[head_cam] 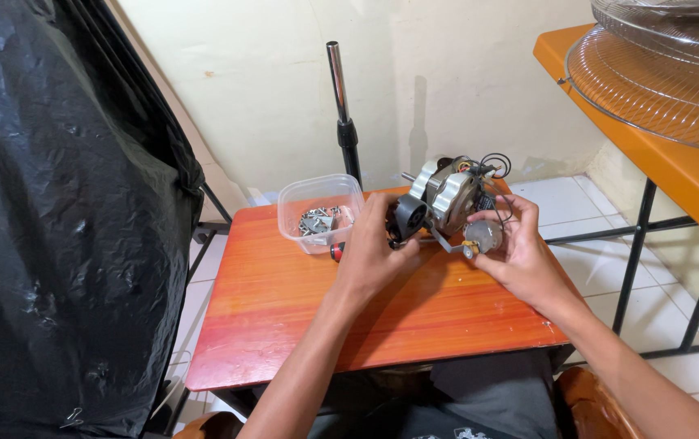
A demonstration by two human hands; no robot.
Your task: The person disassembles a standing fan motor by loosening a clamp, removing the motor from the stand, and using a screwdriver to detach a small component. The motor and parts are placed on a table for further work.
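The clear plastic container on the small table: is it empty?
No: the clear plastic container holds a heap of small metal screws, lying beside the left hand.

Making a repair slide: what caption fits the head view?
Both hands, left hand and right hand, hold a fan motor over a small wooden table.
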